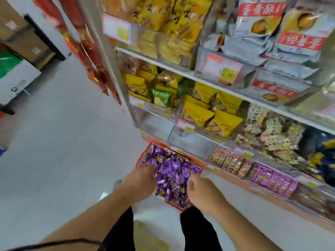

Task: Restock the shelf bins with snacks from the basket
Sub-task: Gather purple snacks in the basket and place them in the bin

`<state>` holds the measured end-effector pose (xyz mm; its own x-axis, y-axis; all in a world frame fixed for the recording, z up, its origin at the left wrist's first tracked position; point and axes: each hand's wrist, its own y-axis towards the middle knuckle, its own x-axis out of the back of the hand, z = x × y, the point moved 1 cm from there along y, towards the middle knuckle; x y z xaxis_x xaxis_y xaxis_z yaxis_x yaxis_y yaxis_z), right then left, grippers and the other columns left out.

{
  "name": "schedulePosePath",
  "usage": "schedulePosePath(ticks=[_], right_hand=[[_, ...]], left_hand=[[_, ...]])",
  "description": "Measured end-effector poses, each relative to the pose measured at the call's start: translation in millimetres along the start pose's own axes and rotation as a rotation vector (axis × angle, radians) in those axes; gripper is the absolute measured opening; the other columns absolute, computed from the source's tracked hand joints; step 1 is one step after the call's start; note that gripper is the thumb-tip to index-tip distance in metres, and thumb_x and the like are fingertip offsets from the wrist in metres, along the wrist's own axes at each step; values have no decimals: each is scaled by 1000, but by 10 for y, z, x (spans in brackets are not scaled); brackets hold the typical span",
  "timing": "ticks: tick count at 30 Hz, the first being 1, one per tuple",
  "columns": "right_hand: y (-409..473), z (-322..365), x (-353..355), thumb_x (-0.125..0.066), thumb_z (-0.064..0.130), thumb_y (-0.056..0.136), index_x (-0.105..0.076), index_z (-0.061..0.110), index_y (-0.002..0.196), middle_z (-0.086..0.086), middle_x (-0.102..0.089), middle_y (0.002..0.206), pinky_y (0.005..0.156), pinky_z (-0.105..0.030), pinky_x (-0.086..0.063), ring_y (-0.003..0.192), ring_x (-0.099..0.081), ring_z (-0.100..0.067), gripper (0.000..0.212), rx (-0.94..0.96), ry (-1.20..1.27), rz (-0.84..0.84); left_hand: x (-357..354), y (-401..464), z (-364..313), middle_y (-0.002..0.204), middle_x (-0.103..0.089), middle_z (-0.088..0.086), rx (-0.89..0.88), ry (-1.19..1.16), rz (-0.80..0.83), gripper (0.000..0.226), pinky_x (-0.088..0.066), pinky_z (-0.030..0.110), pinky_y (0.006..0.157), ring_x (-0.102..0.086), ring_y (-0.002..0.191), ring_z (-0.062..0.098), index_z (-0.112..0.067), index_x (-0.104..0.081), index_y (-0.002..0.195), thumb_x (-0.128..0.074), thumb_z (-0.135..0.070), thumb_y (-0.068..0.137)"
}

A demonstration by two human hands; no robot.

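Pale floor carries a red basket (145,154) heaped with shiny purple-wrapped snacks (172,171).

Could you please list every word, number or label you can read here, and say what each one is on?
"Hogee", or near it: green snack packet in the middle shelf bin.
"12.80": price tag on the clear bin below the silver bags.
Red banners on the silver bags: Chinese characters, too blurred to read.
Yellow packets and the other price tags: print too small or blurred.
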<state>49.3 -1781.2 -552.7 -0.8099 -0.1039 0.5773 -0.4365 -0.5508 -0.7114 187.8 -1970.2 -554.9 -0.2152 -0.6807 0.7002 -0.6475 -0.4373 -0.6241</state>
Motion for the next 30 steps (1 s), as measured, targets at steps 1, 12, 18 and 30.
schedulePosePath(ticks=[1, 12, 18, 30], right_hand=[[183, -6, -171, -42, 28, 97, -52, 26, 93, 0, -64, 87, 77, -42, -55, 81, -62, -22, 11, -37, 17, 1], [2376, -687, -2046, -61, 21, 91, -41, 24, 148, -8, -63, 126, 88, -37, -50, 117, -63, -31, 61, -269, 90, -143], [3101, -1139, -2548, -52, 23, 81, -57, 22, 113, -2, -67, 95, 78, -46, -56, 96, -66, -30, 33, -120, -26, -355], [2645, -1204, -2705, -66, 20, 81, -59, 20, 106, -5, -66, 101, 73, -37, -53, 92, -63, -28, 26, -56, -49, -508]], left_hand=[[-73, 201, 141, 103, -59, 0, -31, 4, 36, 12, -53, 37, 79, -61, 101, 28, -21, -53, 95, -48, -19, 84], [-1794, 2413, 1450, 134, -53, 3, -323, 112, 108, 47, -53, 46, 94, -60, 120, 33, -29, -52, 133, -53, -32, 86], [-2656, 3063, 1727, 120, -53, -2, -538, 169, 80, 39, -54, 43, 92, -63, 110, 27, -34, -49, 124, -48, -42, 86], [-2675, 2202, 1472, 105, -69, -13, -815, 71, 209, 42, -56, 27, 86, -68, 89, 6, -35, -67, 115, -79, -56, 82]])
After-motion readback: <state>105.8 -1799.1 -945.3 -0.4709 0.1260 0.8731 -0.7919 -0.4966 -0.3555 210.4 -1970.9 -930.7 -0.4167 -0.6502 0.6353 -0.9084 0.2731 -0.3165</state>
